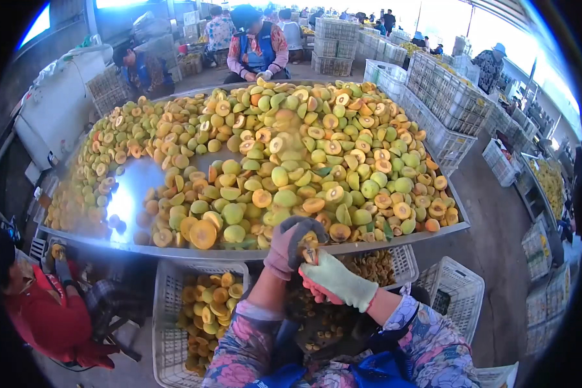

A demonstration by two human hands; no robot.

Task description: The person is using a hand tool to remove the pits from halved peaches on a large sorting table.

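My left hand (291,245), in a pink and grey glove, holds a halved yellow stone fruit (311,239) just off the table's near edge. My right hand (344,282) wears a pale glove with a pink palm. It grips a small metal-tipped hand tool (311,256) whose tip meets the fruit; its exact kind is hard to tell. Ahead, a metal-rimmed table (417,236) bears a heap of halved apricots or peaches (281,177), many with stones showing. Below my left arm, a white plastic crate (164,320) contains hollowed halves (211,303).
Brown scraps (373,266) lie in a crate (407,262) under the table edge. Another crate (458,291) stands to the right. One person in red (48,310) sits at left; another (259,48) works across the table. Stacked crates (446,92) line the right side.
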